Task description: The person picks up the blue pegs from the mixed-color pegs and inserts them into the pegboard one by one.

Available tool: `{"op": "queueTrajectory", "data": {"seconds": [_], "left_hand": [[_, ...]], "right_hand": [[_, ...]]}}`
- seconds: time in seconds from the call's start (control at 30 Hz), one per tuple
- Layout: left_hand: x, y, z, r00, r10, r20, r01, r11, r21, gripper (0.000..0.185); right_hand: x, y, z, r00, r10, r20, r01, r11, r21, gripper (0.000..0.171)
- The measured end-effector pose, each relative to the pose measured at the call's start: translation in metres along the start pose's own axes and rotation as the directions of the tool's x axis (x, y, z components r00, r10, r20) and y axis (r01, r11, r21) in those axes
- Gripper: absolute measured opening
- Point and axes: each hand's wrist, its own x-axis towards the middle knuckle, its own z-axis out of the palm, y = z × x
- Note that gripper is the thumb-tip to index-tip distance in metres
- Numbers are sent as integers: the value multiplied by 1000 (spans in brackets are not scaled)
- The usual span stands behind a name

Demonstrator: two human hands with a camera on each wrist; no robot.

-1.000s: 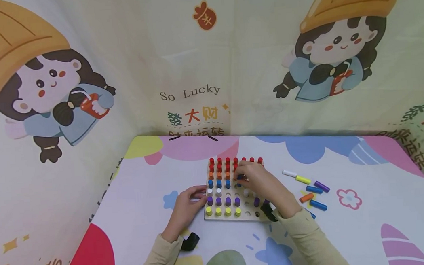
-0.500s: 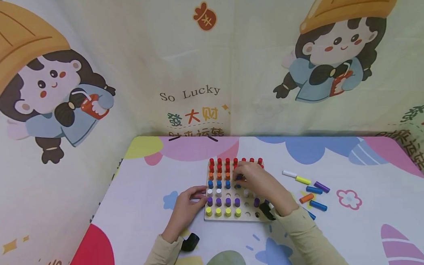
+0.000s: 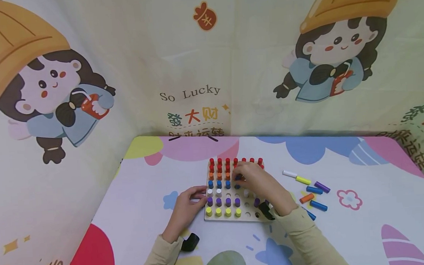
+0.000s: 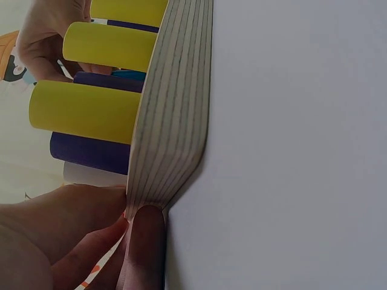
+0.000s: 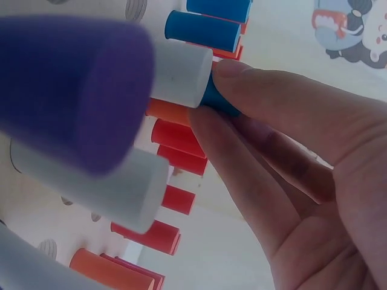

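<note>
A wooden pegboard [image 3: 222,219] carries rows of coloured pegs: red at the far side, then orange, blue, white, purple and yellow nearest. My right hand [image 3: 256,180] is over its middle, pinching a blue peg [image 5: 217,99] between thumb and fingers in the blue row. A white peg [image 5: 178,72] partly hides the held peg in the right wrist view. At the board's left edge, my left hand [image 3: 188,205] holds the side with thumb and fingers, close to the yellow pegs [image 4: 84,112]. Some white, purple and yellow places show bare holes [image 3: 247,214].
Right of the board lie several loose pegs: white [image 3: 289,173], yellow [image 3: 302,180], purple [image 3: 322,187], orange [image 3: 306,198] and blue [image 3: 318,205]. The table wears a patterned cloth [image 3: 374,159]. A printed curtain [image 3: 253,85] stands behind and to the left.
My right hand has stayed over the blue row with only a slight shift of hand and wrist. The left hand and the board have not moved.
</note>
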Motion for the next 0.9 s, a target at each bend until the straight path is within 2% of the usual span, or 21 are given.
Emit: {"op": "queueTrajectory", "data": {"seconds": [0.6, 0.9], "left_hand": [[-1, 2, 0, 1000, -6, -3, 6, 1000, -6, 34], [0, 1, 1, 1000, -3, -4, 3, 1000, -15, 34]], "right_hand": [[-1, 0, 2, 1000, 10, 8, -10, 1000, -4, 11], [1, 0, 3, 999, 32, 41, -32, 999, 1, 12]]}}
